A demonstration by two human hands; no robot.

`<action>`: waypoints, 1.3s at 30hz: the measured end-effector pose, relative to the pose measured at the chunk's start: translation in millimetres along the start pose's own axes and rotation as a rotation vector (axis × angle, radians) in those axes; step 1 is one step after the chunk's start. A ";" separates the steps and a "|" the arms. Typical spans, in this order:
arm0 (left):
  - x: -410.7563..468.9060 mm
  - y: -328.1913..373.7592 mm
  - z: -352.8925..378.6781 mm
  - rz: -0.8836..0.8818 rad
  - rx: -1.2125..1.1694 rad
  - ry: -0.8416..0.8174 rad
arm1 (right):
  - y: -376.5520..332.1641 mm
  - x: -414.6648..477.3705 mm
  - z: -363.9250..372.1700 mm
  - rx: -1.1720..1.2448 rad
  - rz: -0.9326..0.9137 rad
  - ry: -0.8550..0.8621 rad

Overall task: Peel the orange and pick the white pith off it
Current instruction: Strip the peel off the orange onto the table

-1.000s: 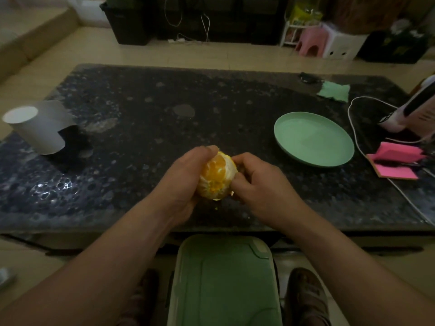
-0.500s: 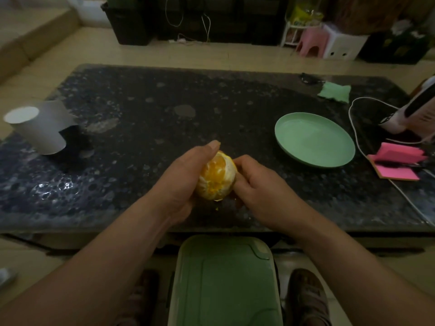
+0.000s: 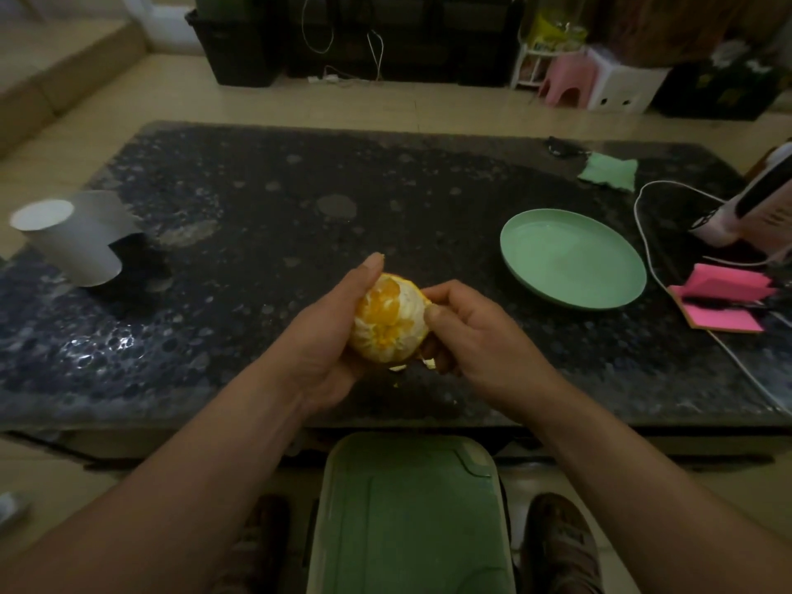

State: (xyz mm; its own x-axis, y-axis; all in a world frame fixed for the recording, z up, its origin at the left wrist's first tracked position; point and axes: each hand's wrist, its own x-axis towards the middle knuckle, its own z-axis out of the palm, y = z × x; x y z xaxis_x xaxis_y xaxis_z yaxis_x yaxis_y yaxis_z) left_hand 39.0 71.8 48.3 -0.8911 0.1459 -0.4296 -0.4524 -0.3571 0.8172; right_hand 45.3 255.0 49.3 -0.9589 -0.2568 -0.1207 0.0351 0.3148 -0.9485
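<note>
A mostly peeled orange [image 3: 388, 321], with pale pith streaks over its flesh, is held above the near edge of the dark stone table [image 3: 257, 233]. My left hand [image 3: 330, 332] cups it from the left, fingers wrapped behind it. My right hand [image 3: 471, 332] grips its right side, thumb pressed against the fruit and fingers curled round a strip of peel at the far edge. A small scrap of peel [image 3: 398, 368] lies on the table just under the orange.
An empty green plate [image 3: 572, 259] sits to the right. Farther right lie pink sticky notes [image 3: 724, 304], a white cable [image 3: 651, 267] and a pink-white device [image 3: 750, 207]. A white paper cup [image 3: 73, 235] leans at the left. A green bin lid [image 3: 407, 512] is below the table edge.
The orange has turned in my hands, showing more of its peeled face. My right thumb has shifted onto its right side and the left fingers have stretched out above it.
</note>
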 end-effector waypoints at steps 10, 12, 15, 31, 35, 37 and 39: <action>3.7 -3.0 -2.2 0.010 0.005 -0.071 | 1.9 -2.3 3.2 0.047 -0.048 0.067; 3.8 -3.2 -3.3 -0.026 -0.070 -0.082 | 2.0 -0.5 4.4 0.157 0.000 0.083; 2.2 -2.1 -0.3 -0.069 -0.226 -0.099 | 2.8 4.1 8.3 0.527 0.113 0.084; 4.1 -4.7 -10.1 -0.153 -0.434 0.098 | 40.3 25.7 2.8 -0.734 -0.009 0.099; 5.9 -4.5 -10.3 -0.135 -0.411 0.125 | 29.0 22.2 -1.0 -0.506 0.022 0.121; 7.8 -5.3 -9.2 -0.129 -0.385 0.132 | 17.0 16.3 0.8 -0.133 0.092 0.082; 8.2 -5.6 -5.6 -0.112 -0.353 0.144 | 8.2 7.9 5.7 0.028 0.118 -0.003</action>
State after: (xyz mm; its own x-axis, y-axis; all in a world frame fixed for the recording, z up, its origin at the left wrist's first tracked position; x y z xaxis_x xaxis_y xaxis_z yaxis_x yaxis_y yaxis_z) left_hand 34.4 69.8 38.1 -0.8118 0.0797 -0.5785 -0.4842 -0.6455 0.5907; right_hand 39.6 250.3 38.8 -0.9469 -0.2218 -0.2328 0.1556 0.3177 -0.9353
